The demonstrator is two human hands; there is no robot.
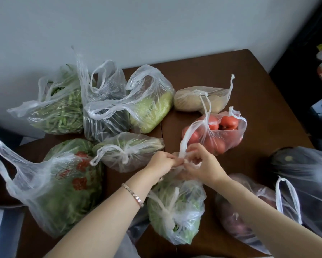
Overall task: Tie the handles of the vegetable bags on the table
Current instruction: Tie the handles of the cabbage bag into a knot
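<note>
Over the middle of the brown table [249,90], my left hand [161,162] and my right hand [199,162] meet and pinch the twisted white handles [184,144] of the tomato bag [221,135]. One handle strip runs up from my fingers to that bag. Just below my hands lies a clear bag of green leafy vegetables [177,211], its top knotted. A small knotted bag of greens [130,151] lies to the left of my hands.
Loose-handled bags stand at the back left: green beans [59,108], a dark-filled bag [104,101], cabbage [152,107]. A printed bag of greens [67,183] sits front left, potatoes [199,101] behind the tomatoes, a reddish bag [244,211] and a dark bag [305,174] at right.
</note>
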